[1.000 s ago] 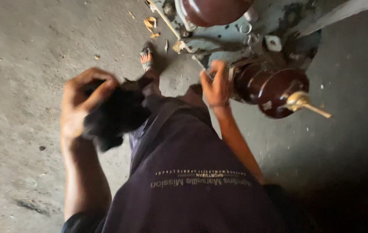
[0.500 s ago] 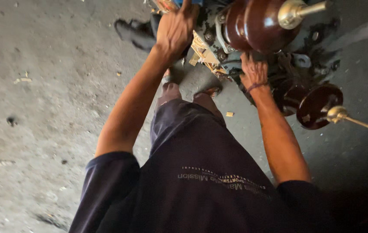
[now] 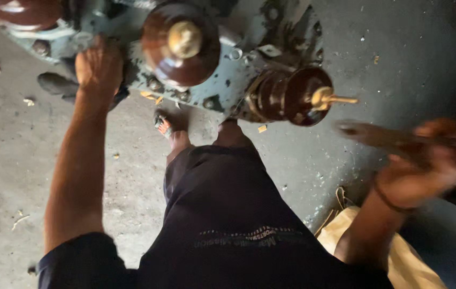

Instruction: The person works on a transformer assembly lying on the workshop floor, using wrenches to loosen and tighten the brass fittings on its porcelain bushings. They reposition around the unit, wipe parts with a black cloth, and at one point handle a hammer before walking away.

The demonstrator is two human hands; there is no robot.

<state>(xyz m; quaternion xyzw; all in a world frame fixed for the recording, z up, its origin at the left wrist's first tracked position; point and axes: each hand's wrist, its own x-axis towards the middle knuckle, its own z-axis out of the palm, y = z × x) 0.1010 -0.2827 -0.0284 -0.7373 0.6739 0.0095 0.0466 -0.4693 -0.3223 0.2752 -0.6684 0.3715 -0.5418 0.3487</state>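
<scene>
With the cover gripped at its left edge by the left hand, the near insulator could be struck by the blurred tool clenched in the right hand.

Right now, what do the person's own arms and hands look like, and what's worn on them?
Both arms are bare from above the elbow down. The left hand has no glove, ring or watch that shows; a short dark navy sleeve ends above the elbow. The right hand is blurred, also gloveless, with a thin dark band around the wrist. The right sleeve is mostly out of view.
</scene>
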